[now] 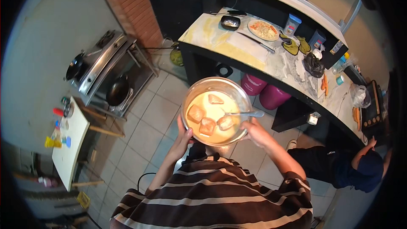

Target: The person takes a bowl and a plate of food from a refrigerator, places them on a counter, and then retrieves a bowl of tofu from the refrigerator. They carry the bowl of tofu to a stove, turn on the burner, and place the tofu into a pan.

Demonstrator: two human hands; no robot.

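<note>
Left hand (185, 137) cups the bowl (232, 86), right hand (253, 128) the spoon (246, 113), counter (237, 49) beyond

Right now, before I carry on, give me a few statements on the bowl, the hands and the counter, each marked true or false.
1. The left hand grips the rim of the bowl. True.
2. The bowl is empty. False: pieces of bread lie in a yellow liquid.
3. The right hand holds a spoon that reaches into the bowl. True.
4. The bowl stands on the counter. False: it is held up over the tiled floor, apart from the counter.
5. A plate of food sits on the counter. True.
</note>
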